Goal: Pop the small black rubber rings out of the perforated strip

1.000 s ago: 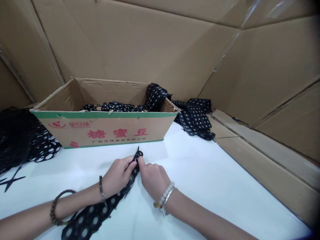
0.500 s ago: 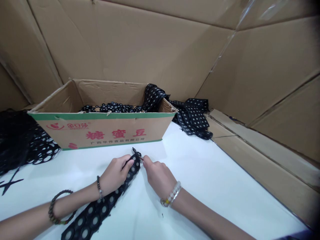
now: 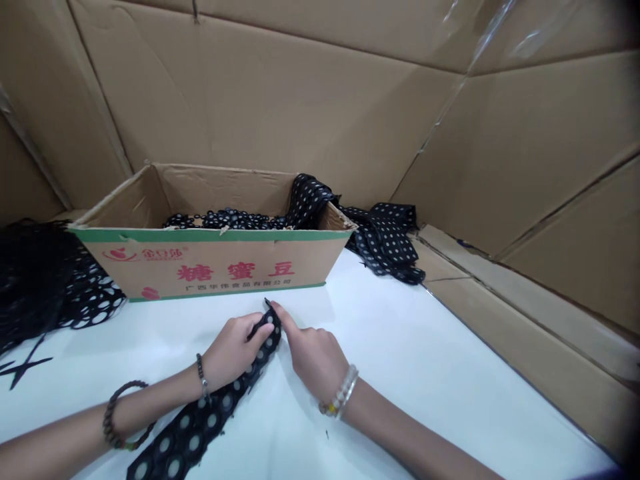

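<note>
Well, the dotted black fabric strip [image 3: 213, 419] lies slantwise over the white table [image 3: 410, 387], its far end just short of the printed cardboard box [image 3: 240, 267], its near end running out of view at the bottom. My left hand [image 3: 234, 352] has it pinched close to that far end, thumb against bunched fingers. My right hand [image 3: 316, 357] sets an outstretched index finger at the tip, where a small dark sliver [image 3: 269, 304] sticks out; the other fingers are curled, and whether they or the thumb grip anything I cannot tell. To manage this fine handling well, I judge, the left pinch should stay firm and near the tip so the limp cloth doesn't buckle, while the right fingertip works in small, light moves. The edges look ragged, so hard pulling could fray them or drag the strip askew.
</note>
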A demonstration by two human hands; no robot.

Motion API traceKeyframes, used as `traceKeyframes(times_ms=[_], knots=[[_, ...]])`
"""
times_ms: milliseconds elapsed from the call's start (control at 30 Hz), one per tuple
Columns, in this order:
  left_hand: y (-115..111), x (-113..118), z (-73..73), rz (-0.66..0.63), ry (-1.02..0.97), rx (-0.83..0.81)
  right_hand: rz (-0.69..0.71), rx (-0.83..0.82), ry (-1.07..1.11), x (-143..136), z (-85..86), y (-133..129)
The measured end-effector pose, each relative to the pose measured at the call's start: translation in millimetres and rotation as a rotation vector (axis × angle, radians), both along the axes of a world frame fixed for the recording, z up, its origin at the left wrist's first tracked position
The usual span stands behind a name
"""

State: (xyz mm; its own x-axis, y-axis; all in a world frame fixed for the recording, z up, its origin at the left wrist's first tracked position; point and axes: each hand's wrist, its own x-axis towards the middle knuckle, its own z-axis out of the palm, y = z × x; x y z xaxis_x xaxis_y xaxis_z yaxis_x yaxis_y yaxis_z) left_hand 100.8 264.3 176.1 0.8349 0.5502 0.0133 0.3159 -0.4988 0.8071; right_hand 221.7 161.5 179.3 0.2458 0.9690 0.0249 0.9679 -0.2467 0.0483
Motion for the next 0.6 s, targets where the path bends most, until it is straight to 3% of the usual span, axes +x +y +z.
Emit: traceKeyframes(times_ms=[100, 300, 600], knots=[[1.6, 1.0, 0.8, -0.031, 0.024, -0.03, -0.002, 0.045, 0.099, 1.5, -2.1, -3.5], [8.4, -0.8, 3.3, -0.163, -0.001, -0.142, 0.18, 0.324, 0.757, 16.9, -3.3, -6.5], [13.4, -0.8, 8.5, -0.239, -0.085, -0.286, 0.194, 0.321, 1.148, 17.9, 3.6, -3.3]])
